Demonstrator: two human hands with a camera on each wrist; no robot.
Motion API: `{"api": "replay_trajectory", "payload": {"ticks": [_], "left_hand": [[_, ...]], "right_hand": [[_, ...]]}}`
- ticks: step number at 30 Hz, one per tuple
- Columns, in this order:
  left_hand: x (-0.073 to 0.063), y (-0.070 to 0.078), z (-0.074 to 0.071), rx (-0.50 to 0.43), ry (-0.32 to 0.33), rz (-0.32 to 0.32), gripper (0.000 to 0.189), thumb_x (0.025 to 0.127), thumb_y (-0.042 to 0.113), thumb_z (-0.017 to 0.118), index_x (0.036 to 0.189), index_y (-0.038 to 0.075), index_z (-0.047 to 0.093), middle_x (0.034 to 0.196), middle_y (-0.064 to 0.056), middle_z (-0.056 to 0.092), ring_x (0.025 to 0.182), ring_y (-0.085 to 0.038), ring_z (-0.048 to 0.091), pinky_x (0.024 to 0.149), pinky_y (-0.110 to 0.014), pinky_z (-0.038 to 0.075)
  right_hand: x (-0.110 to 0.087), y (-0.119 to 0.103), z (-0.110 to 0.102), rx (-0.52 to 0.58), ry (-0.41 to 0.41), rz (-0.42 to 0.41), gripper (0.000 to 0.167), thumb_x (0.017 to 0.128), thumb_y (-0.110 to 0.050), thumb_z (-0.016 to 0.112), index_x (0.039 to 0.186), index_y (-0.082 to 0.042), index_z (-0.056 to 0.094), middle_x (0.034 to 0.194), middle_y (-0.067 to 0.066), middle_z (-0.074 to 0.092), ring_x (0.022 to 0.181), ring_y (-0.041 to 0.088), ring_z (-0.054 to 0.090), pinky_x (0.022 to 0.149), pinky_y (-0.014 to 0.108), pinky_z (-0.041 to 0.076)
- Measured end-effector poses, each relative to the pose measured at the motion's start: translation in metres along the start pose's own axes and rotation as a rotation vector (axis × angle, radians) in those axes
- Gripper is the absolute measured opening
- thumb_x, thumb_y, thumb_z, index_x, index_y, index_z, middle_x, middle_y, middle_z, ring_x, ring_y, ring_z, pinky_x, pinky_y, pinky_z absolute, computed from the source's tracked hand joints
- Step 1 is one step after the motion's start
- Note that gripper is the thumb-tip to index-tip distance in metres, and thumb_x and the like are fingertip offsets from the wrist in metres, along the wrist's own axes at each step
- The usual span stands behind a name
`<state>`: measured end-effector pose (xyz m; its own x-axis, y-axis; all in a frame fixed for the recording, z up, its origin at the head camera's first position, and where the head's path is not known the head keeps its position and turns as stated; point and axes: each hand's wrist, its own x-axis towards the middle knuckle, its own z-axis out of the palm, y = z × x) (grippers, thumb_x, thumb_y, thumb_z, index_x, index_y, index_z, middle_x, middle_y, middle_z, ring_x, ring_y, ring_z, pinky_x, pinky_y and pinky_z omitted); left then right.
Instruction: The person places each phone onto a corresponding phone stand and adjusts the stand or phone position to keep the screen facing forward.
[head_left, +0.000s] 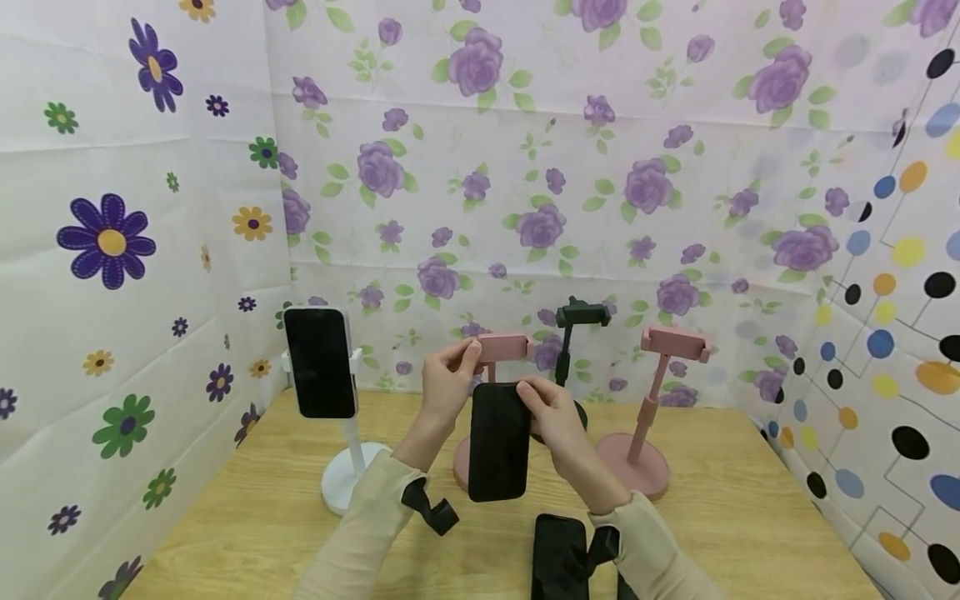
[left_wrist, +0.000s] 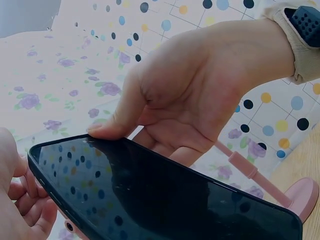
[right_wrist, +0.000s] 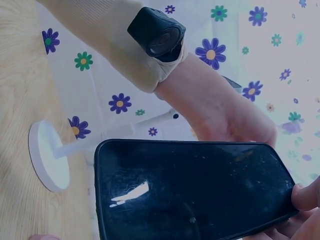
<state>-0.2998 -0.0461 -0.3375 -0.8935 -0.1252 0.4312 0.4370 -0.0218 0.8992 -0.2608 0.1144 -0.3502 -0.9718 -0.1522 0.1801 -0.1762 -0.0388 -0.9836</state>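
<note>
My right hand (head_left: 557, 412) pinches a black smartphone (head_left: 498, 442) by its upper right corner, thumb on the screen side. The phone hangs upright in front of a pink phone stand (head_left: 506, 347), hiding much of its pole and base. My left hand (head_left: 446, 387) grips the left end of that stand's clamp with curled fingers. In the left wrist view, the right thumb lies on the edge of the phone (left_wrist: 165, 185), and the left fingers (left_wrist: 35, 215) are behind its other edge. The right wrist view shows the phone's dark screen (right_wrist: 195, 185) close up.
At left, a white phone stand (head_left: 341, 481) holds a smartphone (head_left: 321, 362) upright. Behind stands a black phone stand (head_left: 582, 314); a second pink phone stand (head_left: 648, 408) is at right. Another black smartphone (head_left: 558, 554) lies at the table's front, beside a partly hidden dark object (head_left: 626, 588).
</note>
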Motion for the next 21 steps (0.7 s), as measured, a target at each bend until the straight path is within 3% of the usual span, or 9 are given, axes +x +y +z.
{"api": "replay_trajectory", "payload": {"ticks": [3,6,9,14,16,21], "left_hand": [[-0.001,0.000,0.000,0.000,-0.001,-0.002,0.030,0.096,0.015,0.061,0.119,-0.004,0.066,0.101,-0.027,0.068,0.078,-0.024,0.067,0.074,-0.026,0.057],[-0.001,-0.002,0.000,0.000,0.000,-0.008,0.031,0.096,0.016,0.061,0.119,-0.004,0.066,0.101,-0.027,0.068,0.075,-0.017,0.066,0.071,-0.021,0.056],[-0.001,-0.003,0.000,0.000,-0.001,-0.013,0.032,0.096,0.016,0.061,0.120,-0.003,0.065,0.104,-0.027,0.068,0.075,-0.013,0.066,0.075,-0.027,0.058],[-0.001,-0.002,0.000,-0.002,0.003,-0.007,0.032,0.096,0.016,0.061,0.121,-0.004,0.065,0.111,-0.026,0.067,0.086,-0.021,0.068,0.081,-0.032,0.058],[-0.001,-0.001,0.000,0.001,0.005,-0.006,0.032,0.096,0.017,0.061,0.121,-0.003,0.065,0.112,-0.026,0.067,0.089,-0.023,0.068,0.079,-0.027,0.058],[-0.001,0.000,0.000,0.013,0.006,-0.005,0.032,0.096,0.018,0.061,0.121,-0.002,0.066,0.111,-0.025,0.068,0.085,-0.015,0.066,0.070,-0.016,0.053]], "right_hand": [[0.001,-0.001,0.001,-0.007,0.006,0.002,0.027,0.104,-0.016,0.044,0.116,0.002,0.060,0.100,0.008,0.064,0.084,0.016,0.064,0.075,0.031,0.055],[0.002,-0.003,0.002,-0.013,0.007,0.003,0.028,0.104,-0.016,0.044,0.119,0.000,0.061,0.104,0.009,0.064,0.087,0.016,0.065,0.077,0.031,0.055],[0.003,-0.005,0.003,-0.023,0.011,-0.006,0.030,0.104,-0.017,0.044,0.121,0.000,0.060,0.108,0.012,0.064,0.088,0.016,0.066,0.079,0.032,0.056],[0.006,-0.008,0.003,-0.036,0.017,-0.032,0.030,0.104,-0.019,0.044,0.119,0.001,0.060,0.106,0.012,0.064,0.087,0.017,0.064,0.077,0.031,0.055],[0.007,-0.010,0.004,-0.035,0.023,-0.040,0.029,0.104,-0.019,0.045,0.118,0.001,0.061,0.103,0.010,0.064,0.085,0.016,0.064,0.076,0.031,0.054],[0.010,-0.012,0.004,-0.023,0.037,-0.059,0.027,0.103,-0.017,0.046,0.116,0.002,0.061,0.099,0.006,0.064,0.083,0.015,0.062,0.074,0.030,0.053]]}}
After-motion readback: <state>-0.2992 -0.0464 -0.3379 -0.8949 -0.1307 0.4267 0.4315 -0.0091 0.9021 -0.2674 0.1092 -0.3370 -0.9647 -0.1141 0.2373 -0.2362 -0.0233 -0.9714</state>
